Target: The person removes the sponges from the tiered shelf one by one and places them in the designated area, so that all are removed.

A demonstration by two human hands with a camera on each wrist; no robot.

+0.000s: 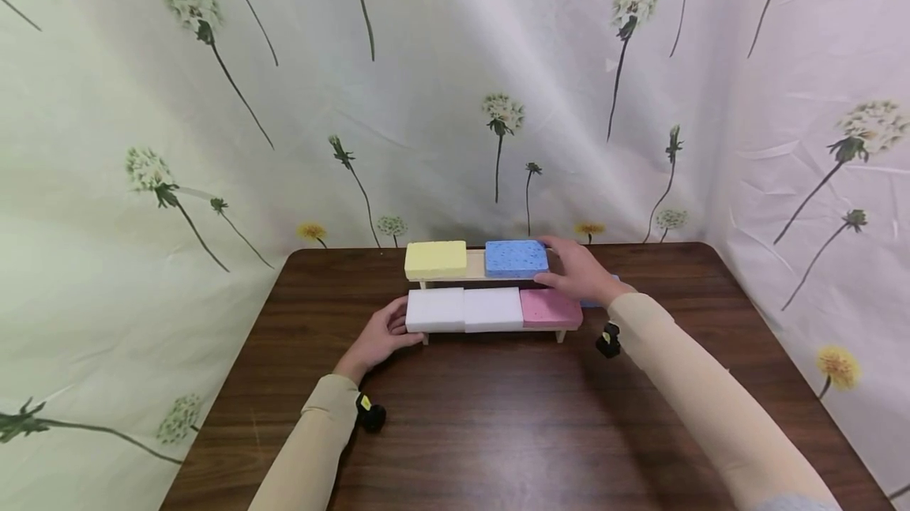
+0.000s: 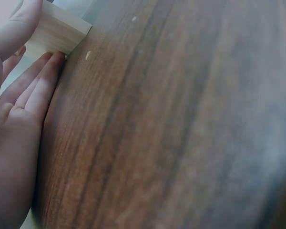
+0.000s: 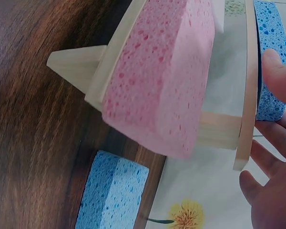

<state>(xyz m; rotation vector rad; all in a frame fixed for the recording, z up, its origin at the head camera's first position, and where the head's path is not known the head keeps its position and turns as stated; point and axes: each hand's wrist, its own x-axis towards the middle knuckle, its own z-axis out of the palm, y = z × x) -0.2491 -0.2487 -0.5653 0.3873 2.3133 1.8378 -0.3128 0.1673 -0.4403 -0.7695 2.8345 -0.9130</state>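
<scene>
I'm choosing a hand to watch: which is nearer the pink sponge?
Right. The right hand grips the blue sponge on the upper rack, behind the pink sponge; the left hand is at the left end of the lower rack, beyond two white blocks.

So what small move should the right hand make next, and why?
Probably slide the blue sponge toward the yellow sponge: the right hand holds it, bare shelf shows between them, and another blue sponge lies on the table.

Front shelf (image 1: 543, 329): on the table (image 1: 483, 424), three sponges (image 1: 493, 309) side by side on top.
Back shelf (image 1: 475, 264): behind, bearing two sponges (image 1: 436, 260), gap between.
Loose sponge (image 3: 112, 193): on the table, right of both.
</scene>
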